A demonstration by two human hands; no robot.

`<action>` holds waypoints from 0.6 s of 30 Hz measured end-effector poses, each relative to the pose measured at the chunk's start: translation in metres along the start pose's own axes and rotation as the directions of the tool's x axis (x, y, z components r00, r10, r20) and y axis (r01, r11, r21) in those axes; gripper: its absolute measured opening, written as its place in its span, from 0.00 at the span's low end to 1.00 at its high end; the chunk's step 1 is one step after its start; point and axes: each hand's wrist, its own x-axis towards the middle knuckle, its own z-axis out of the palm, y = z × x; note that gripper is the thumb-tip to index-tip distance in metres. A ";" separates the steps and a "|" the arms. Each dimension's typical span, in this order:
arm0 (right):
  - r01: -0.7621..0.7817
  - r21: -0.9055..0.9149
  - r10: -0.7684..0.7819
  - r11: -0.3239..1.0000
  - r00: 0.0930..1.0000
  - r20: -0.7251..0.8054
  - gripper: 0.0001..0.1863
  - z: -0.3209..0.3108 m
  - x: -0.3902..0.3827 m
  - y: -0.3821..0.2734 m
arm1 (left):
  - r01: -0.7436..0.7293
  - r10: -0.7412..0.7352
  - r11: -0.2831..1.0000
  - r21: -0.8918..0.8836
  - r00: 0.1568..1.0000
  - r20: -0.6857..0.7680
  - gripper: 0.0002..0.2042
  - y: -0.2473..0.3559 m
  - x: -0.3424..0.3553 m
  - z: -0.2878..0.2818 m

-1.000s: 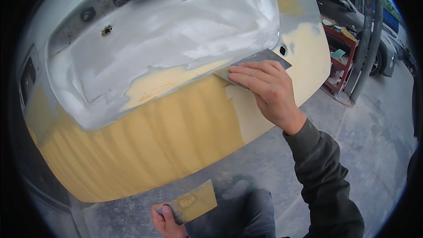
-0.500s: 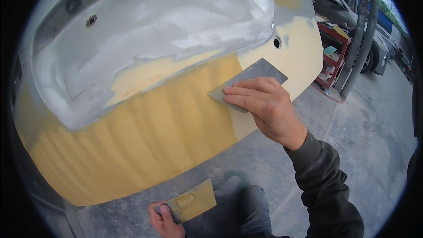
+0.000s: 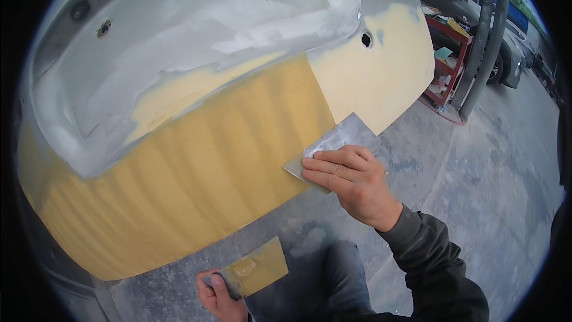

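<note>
My right hand [image 3: 357, 185] presses a grey, wide flat spreader [image 3: 348, 131] at the lower edge of a car tailgate panel [image 3: 220, 161], fingers laid together on it. The panel has grey sanded areas and two shades of yellow filler: a streaky darker band and a paler part at the right, where a small hole [image 3: 366, 40] shows. My left hand [image 3: 220, 298] holds a flat board [image 3: 265, 268] coated with yellow, a glossy dab on it, below the panel.
A red tool cart [image 3: 447, 59] with assorted items stands at the right, beside grey posts [image 3: 476, 77]. Behind them is a parked car [image 3: 503, 65]. My legs show at the bottom, over a dusty, stained concrete floor [image 3: 476, 203].
My right hand and spreader have moved down from below the recessed area to the panel's lower edge. The darker yellow band now reaches farther right. My left hand is nearly still.
</note>
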 end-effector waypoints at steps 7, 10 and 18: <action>-0.030 0.014 0.029 0.999 1.000 0.008 0.16 0.010 -0.030 -0.010 | 0.002 -0.003 0.999 -0.055 1.000 -0.027 0.12 0.000 -0.002 0.004; -0.035 0.010 0.035 0.999 0.999 0.015 0.16 0.012 -0.040 -0.014 | 0.001 -0.002 0.997 -0.077 1.000 -0.010 0.12 -0.001 -0.003 0.000; -0.046 0.030 0.046 0.998 0.999 -0.001 0.18 0.019 -0.063 -0.016 | -0.034 0.034 0.998 -0.059 0.999 -0.007 0.12 0.011 -0.010 -0.003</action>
